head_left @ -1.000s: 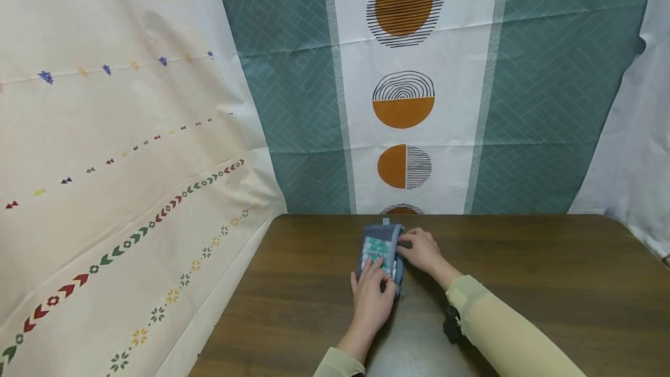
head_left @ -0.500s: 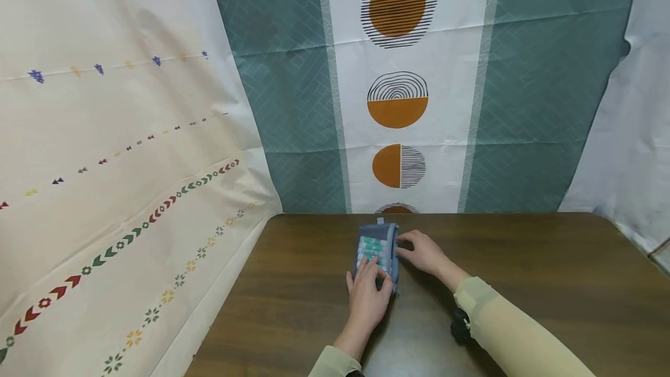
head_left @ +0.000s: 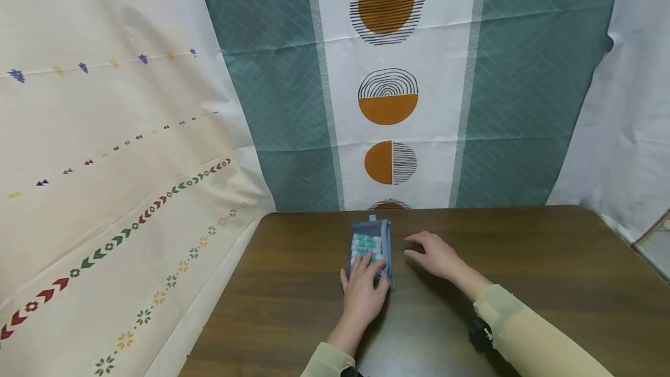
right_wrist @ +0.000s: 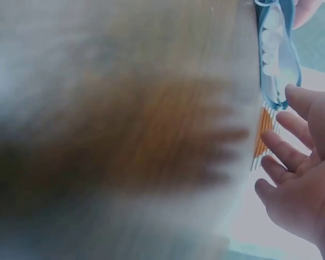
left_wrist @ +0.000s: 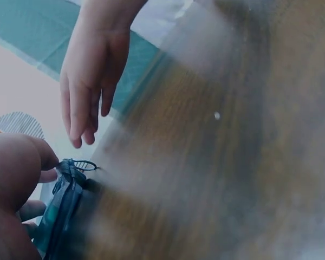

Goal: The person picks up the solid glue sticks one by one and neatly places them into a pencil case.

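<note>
A blue mesh zip pouch lies at the far part of the wooden table, with several white tubes with green bands showing through it. My left hand rests on its near half, fingers spread over the mesh and thumb by the near corner; the left wrist view shows the zipper end beside that thumb. To the right, my right hand hovers apart from the pouch, holding nothing. From the right wrist, the pouch's side gapes, and round white tube ends show inside.
The brown wooden table ends at a patterned teal and white cloth hanging behind it. A cream cloth with small motifs hangs along the left. White fabric hangs at the right.
My right hand has let go of the pouch's zip edge and drawn off to the right. The left hand stays on the pouch. The head view has shifted slightly.
</note>
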A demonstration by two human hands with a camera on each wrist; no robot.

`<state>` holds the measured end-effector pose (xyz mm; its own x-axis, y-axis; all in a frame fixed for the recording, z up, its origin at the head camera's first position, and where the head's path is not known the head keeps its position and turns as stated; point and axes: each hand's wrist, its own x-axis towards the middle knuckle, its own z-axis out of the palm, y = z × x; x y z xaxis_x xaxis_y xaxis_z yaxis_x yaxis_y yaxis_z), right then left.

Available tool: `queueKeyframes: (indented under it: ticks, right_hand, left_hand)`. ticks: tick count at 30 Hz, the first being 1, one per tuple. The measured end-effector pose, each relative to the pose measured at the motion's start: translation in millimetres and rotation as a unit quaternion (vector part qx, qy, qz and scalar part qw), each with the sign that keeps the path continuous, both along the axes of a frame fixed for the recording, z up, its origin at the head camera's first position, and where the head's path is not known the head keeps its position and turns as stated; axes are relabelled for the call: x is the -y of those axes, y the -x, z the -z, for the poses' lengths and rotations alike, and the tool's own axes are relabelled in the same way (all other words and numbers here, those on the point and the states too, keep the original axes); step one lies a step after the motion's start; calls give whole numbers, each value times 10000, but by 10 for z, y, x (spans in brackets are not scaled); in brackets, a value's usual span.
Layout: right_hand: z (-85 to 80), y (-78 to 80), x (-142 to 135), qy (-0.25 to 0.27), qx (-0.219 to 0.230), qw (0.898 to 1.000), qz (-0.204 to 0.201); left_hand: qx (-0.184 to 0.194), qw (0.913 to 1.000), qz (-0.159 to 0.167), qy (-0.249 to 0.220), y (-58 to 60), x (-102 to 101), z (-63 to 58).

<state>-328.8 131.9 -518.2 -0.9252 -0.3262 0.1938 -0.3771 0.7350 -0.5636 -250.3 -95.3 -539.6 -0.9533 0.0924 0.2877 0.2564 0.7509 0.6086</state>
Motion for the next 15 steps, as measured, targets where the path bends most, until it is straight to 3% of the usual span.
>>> queueKeyframes:
  ticks: [15]
  right_hand:
    - [-112,-398,-98,-461,-254,9986,-79]
  left_hand:
    - [46,9970,155,751,16,72,-62]
